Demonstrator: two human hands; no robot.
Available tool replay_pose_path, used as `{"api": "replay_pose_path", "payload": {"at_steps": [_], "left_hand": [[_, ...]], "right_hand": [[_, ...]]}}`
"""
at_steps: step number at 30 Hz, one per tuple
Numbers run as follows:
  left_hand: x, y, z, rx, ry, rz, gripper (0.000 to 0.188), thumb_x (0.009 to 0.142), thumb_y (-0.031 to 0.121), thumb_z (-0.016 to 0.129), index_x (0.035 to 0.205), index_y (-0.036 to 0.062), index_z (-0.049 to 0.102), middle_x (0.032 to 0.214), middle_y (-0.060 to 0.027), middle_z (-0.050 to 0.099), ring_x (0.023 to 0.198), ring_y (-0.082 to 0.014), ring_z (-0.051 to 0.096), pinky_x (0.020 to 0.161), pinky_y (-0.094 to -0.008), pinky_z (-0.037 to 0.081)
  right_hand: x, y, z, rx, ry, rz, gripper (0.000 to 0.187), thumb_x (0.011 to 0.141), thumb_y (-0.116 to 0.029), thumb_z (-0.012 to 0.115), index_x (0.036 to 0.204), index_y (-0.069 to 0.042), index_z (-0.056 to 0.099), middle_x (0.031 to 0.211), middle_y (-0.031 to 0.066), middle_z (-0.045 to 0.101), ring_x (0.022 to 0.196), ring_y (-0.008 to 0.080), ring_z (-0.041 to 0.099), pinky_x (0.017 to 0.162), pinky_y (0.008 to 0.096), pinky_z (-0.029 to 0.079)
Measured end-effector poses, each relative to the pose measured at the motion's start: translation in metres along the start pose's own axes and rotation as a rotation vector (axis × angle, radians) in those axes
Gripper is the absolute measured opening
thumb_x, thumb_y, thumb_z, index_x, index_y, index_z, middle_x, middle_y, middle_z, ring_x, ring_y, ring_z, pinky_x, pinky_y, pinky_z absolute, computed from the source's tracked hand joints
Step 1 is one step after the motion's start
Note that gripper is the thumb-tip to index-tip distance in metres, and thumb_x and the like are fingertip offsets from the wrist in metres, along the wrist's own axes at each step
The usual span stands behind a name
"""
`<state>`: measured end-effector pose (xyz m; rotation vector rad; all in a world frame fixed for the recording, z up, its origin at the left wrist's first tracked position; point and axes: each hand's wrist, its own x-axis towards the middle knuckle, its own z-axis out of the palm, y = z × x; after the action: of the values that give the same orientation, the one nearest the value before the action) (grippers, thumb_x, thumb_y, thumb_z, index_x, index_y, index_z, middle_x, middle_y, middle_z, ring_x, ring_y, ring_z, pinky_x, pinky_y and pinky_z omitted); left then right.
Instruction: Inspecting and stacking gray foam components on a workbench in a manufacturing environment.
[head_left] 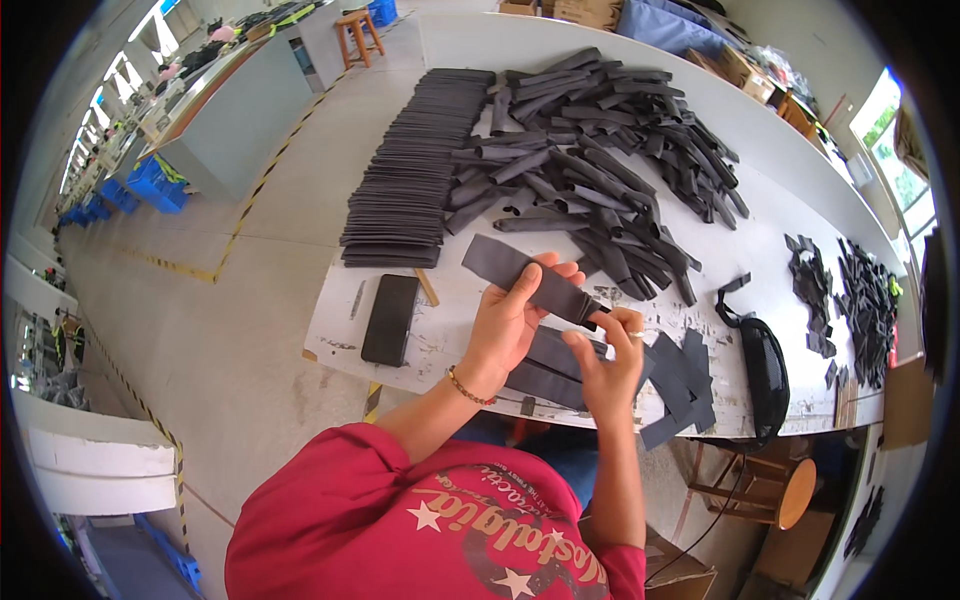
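My left hand (pixel 518 312) grips a flat black fabric strip (pixel 496 260) above the near part of the table, thumb on top and fingers beneath. At the strip's right end, my right hand (pixel 612 368) has its fingers closed on the bunched, wrinkled fabric. Whether a fingertip is inside that end, I cannot tell. Below the hands lie black strips (pixel 545 385), partly covered by the right hand. Flat dark pieces (pixel 682 378) are fanned out to the right of it. A black oblong case (pixel 391 319) sits left of my left hand.
A long row of stacked black strips (pixel 415 165) lines the white table's (pixel 712 285) left side, beside a loose heap of rolled strips (pixel 600 160). Toward the right are a black mesh bag (pixel 765 380) and more dark pieces (pixel 868 300). A wooden stool (pixel 796 494) stands by the near edge.
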<state>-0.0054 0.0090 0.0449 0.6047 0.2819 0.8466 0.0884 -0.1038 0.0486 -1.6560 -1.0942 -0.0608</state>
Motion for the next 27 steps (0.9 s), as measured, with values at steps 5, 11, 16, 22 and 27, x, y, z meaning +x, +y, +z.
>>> {"api": "replay_pose_path", "payload": {"at_steps": [5, 11, 16, 22, 27], "left_hand": [[0.009, -0.006, -0.016, -0.142, 0.052, 0.075, 0.029, 0.099, 0.022, 0.052, 0.115, -0.0019, 0.057, 0.113, -0.0165, 0.064, 0.108, -0.0296, 0.062, 0.095, -0.0393, 0.051], [0.022, 0.008, -0.025, -0.092, 0.061, 0.173, 0.029, 0.099, 0.022, 0.054, 0.115, -0.0010, 0.057, 0.108, -0.0163, 0.065, 0.104, -0.0298, 0.064, 0.095, -0.0409, 0.051], [0.010, -0.008, -0.018, -0.032, 0.036, 0.067, 0.029, 0.099, 0.022, 0.054, 0.115, -0.0012, 0.058, 0.109, -0.0169, 0.065, 0.107, -0.0322, 0.063, 0.093, -0.0404, 0.051], [0.010, -0.016, -0.023, 0.008, 0.077, -0.004, 0.029, 0.100, 0.022, 0.052, 0.115, -0.0021, 0.058, 0.108, -0.0173, 0.065, 0.105, -0.0319, 0.064, 0.093, -0.0409, 0.051], [0.004, -0.020, -0.025, 0.038, 0.022, -0.025, 0.029, 0.100, 0.021, 0.051, 0.114, -0.0024, 0.058, 0.107, -0.0172, 0.066, 0.105, -0.0318, 0.064, 0.093, -0.0407, 0.052]], "right_hand": [[-0.008, 0.007, 0.008, 0.542, 0.170, 0.357, 0.020, 0.081, -0.008, 0.076, 0.074, -0.003, 0.058, 0.083, -0.0010, 0.049, 0.070, 0.0057, 0.043, 0.065, 0.0212, 0.036], [-0.013, 0.039, -0.038, 0.655, 0.330, 0.498, 0.007, 0.094, -0.010, 0.060, 0.098, -0.004, 0.060, 0.090, 0.0039, 0.060, 0.081, 0.0096, 0.056, 0.070, 0.0244, 0.046], [0.001, 0.012, 0.006, 0.738, -0.041, 0.604, 0.010, 0.087, -0.001, 0.066, 0.094, 0.004, 0.062, 0.073, 0.0063, 0.064, 0.064, 0.0147, 0.062, 0.063, 0.0271, 0.049], [-0.010, 0.020, 0.000, 0.841, 0.047, 0.709, 0.016, 0.090, -0.010, 0.067, 0.094, 0.005, 0.063, 0.075, 0.0040, 0.063, 0.070, 0.0118, 0.062, 0.065, 0.0239, 0.049], [-0.010, 0.027, 0.001, 0.558, 0.019, 0.636, 0.019, 0.092, -0.016, 0.066, 0.094, 0.003, 0.064, 0.077, -0.0017, 0.059, 0.073, 0.0055, 0.053, 0.067, 0.0200, 0.042]]}}
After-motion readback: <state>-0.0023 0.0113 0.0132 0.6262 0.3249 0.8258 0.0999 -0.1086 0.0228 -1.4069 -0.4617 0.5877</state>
